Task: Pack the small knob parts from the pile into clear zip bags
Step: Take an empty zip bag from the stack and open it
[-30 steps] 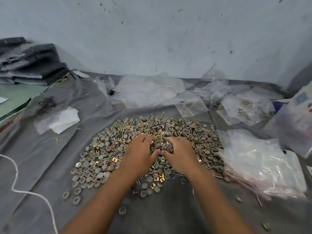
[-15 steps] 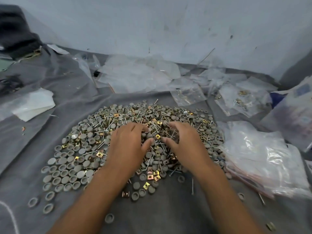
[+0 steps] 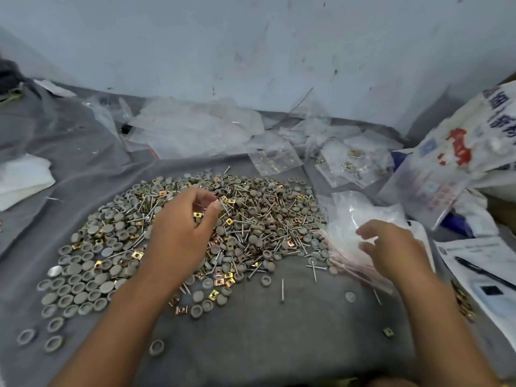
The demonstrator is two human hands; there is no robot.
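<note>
A wide pile of small parts (image 3: pixel 265 219) lies on the grey cloth (image 3: pixel 279 331): grey round knob caps, thin screws and gold square clips. My left hand (image 3: pixel 178 236) is lifted just above the pile's middle, fingers curled and thumb meeting the forefinger. It holds a few small parts, and a gold clip shows inside the curl. My right hand (image 3: pixel 391 250) hovers at the stack of empty clear zip bags (image 3: pixel 351 216) right of the pile, with its fingers loosely spread and nothing gripped.
Bags with parts inside (image 3: pixel 360 160) and loose empty bags (image 3: pixel 195 129) lie along the wall at the back. A printed sack (image 3: pixel 460 152) leans at the right, with a paper sheet (image 3: pixel 502 297) and a pen (image 3: pixel 483 272) below it. White cloth (image 3: pixel 22 177) lies at the left.
Both hands were dug into the pile's middle. The left hand has lifted with parts in its fingers, and the right hand has swung right onto the stack of bags.
</note>
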